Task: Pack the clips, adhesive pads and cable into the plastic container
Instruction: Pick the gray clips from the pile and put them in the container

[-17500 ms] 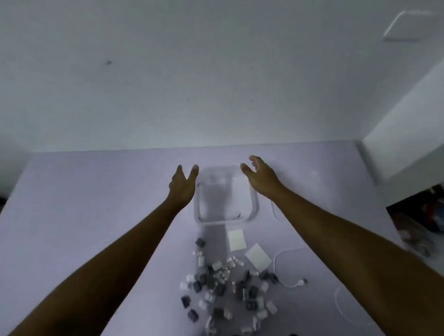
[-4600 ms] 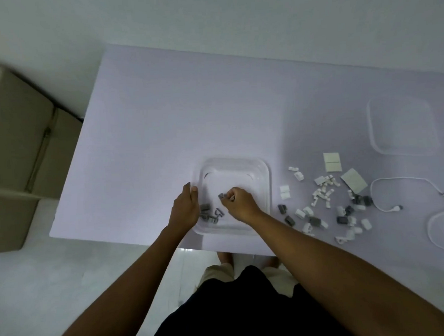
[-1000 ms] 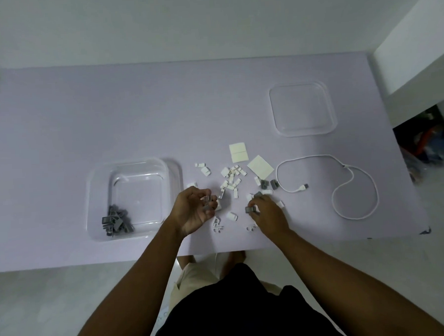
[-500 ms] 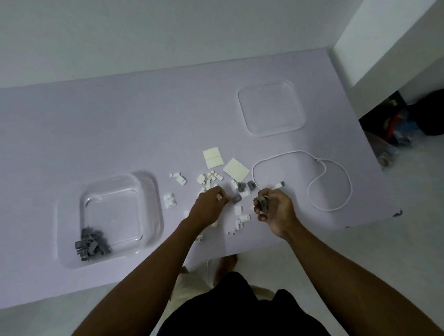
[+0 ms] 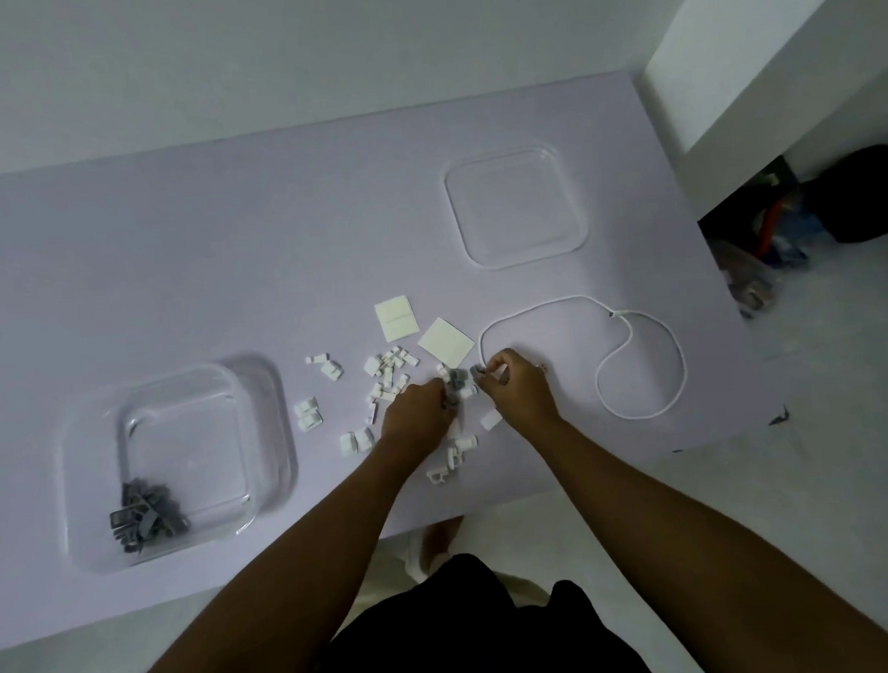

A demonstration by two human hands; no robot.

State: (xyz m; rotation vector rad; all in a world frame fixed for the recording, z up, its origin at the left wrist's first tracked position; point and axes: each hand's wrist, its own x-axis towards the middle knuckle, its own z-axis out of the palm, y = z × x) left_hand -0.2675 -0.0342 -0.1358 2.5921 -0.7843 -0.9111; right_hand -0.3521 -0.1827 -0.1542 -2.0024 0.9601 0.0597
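Observation:
The clear plastic container (image 5: 260, 397) sits at the table's left with a heap of grey clips (image 5: 145, 514) in its near-left corner. White clips (image 5: 389, 370) lie scattered in the table's middle. My left hand (image 5: 415, 415) is closed over grey clips (image 5: 454, 382) among them. My right hand (image 5: 519, 391) pinches a grey clip (image 5: 476, 371) at its fingertips. Two pale adhesive pads (image 5: 396, 317) lie just beyond the clips. The white cable (image 5: 639, 362) loops on the table to the right of my right hand.
The clear container lid (image 5: 517, 206) lies flat at the far right of the lilac table (image 5: 221, 245). A white wall corner (image 5: 777, 61) stands right of the table, with dark bags (image 5: 836, 197) on the floor below it. The table's near edge runs just below my hands.
Both hands have come closer together over the last grey clips near the pads. My right hand now pinches a clip at its fingertips. The view has shifted slightly.

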